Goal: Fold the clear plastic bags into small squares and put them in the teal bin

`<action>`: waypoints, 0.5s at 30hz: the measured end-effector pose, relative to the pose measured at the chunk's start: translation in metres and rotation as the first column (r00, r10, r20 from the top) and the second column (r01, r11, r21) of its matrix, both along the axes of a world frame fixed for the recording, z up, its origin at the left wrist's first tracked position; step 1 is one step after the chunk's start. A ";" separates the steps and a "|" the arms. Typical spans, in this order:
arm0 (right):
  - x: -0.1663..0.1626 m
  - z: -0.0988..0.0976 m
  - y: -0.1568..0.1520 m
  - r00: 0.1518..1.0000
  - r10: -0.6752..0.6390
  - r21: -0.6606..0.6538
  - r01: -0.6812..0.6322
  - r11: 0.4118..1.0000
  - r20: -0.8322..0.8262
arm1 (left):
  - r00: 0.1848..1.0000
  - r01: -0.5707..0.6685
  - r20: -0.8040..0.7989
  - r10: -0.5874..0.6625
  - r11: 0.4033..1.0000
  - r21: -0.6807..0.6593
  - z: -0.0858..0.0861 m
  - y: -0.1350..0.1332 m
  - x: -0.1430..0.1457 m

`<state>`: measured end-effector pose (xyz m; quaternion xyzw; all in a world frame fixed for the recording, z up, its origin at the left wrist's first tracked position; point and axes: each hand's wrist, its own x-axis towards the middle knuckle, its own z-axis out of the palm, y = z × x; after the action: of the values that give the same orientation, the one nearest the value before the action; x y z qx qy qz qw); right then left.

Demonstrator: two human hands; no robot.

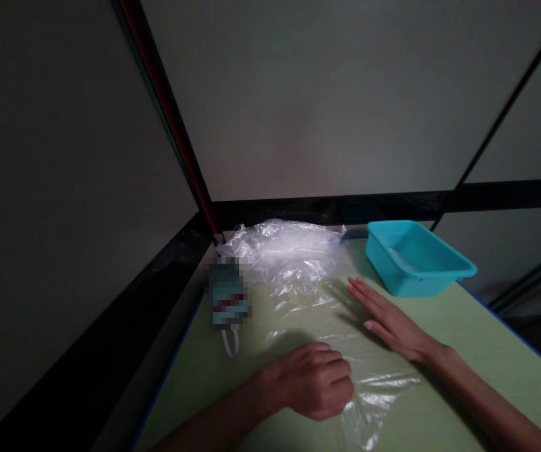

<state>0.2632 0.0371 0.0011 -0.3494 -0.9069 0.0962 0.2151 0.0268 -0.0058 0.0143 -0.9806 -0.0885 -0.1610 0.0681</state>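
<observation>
A thin clear plastic bag [369, 408] lies stretched over the pale green table, wrinkled and shiny near the front. My left hand [320, 381] is closed over it in a fist, with plastic coming out beside the knuckles; the fingertips are hidden. To the right, my right hand [393, 323] is open and holds nothing. Its fingers are straight, pointing to the back left, just above or against the film; whether they touch it I cannot tell. Farther back, a crumpled heap of clear plastic [293, 248] rests along the table's rear edge.
A turquoise plastic basin [421, 282] stands at the back right of the table [487, 351]. At the left edge is a blurred dark-green item [229, 295] with a white loop [231, 343]. Grey wall panels [327, 107] rise behind and to the left.
</observation>
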 end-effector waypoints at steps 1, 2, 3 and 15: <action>-0.002 -0.001 0.001 1.000 0.021 0.009 -0.021 1.000 0.005 | 1.000 0.017 -0.005 -0.017 1.000 -0.006 -0.004 -0.003 0.003; -0.003 -0.002 0.002 0.999 0.035 0.020 -0.036 0.999 0.011 | 1.000 0.026 -0.007 -0.026 0.999 -0.025 -0.009 -0.006 0.004; -0.003 -0.004 0.002 0.999 0.043 0.031 -0.044 0.999 0.020 | 1.000 0.022 -0.012 -0.023 0.998 -0.056 -0.013 -0.010 0.005; 0.007 -0.005 -0.004 0.996 0.033 0.203 -0.048 0.978 0.079 | 0.979 -0.092 0.164 0.125 0.977 -0.191 0.041 0.055 -0.062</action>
<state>0.2702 0.0336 -0.0043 -0.3103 -0.9263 -0.0063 0.2137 -0.0351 0.0496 0.0549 -0.9585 -0.1621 -0.2336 -0.0214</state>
